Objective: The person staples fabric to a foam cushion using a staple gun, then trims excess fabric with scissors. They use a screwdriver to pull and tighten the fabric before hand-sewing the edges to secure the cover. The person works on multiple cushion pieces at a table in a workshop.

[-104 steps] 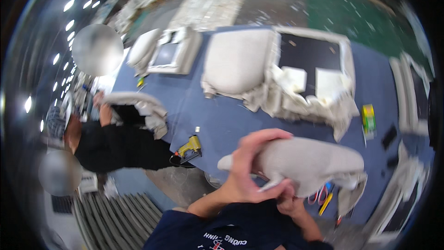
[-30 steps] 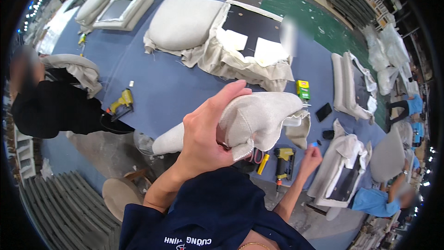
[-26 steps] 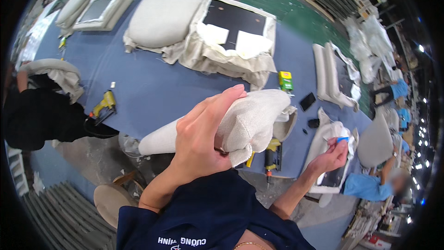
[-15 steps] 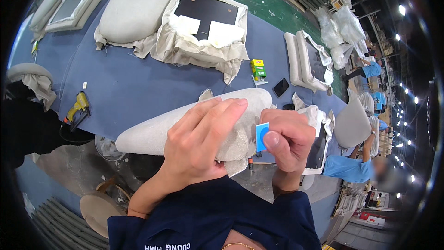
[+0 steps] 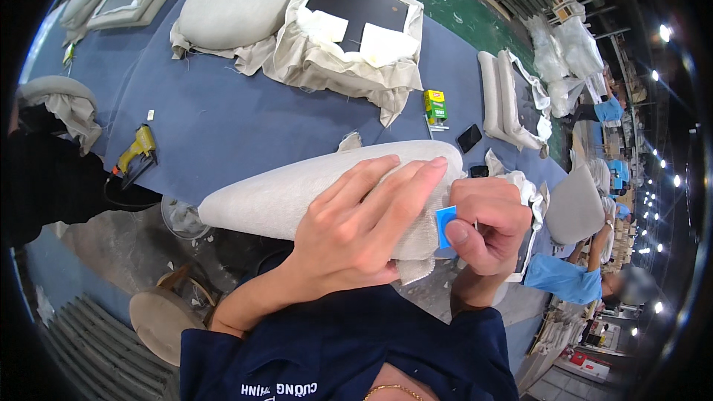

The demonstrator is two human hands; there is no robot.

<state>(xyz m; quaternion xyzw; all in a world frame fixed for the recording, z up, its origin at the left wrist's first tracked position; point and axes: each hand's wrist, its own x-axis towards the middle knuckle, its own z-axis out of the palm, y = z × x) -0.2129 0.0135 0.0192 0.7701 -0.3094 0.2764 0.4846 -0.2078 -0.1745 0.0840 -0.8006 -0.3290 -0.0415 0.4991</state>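
A light beige upholstered cushion lies at the table's near edge, its narrow end to the left. My left hand grips its right part, fingers stretched over the top and thumb side low by a loose fabric flap. The flap's woven edge hangs below my palm. At the cushion's right end my right hand is closed, pinching a small flat blue piece with a pale edge between thumb and curled fingers. The piece is against or very near the fabric; contact cannot be made out.
Beyond lie a padded seat and an upturned seat with black base. A yellow staple gun, green-yellow box and phone are on the blue table. A person in dark clothes stands left, another in blue right.
The whole view has shifted, so the table and cushion appear a little further right. Both hands keep their holds, and the blue piece has tilted slightly.
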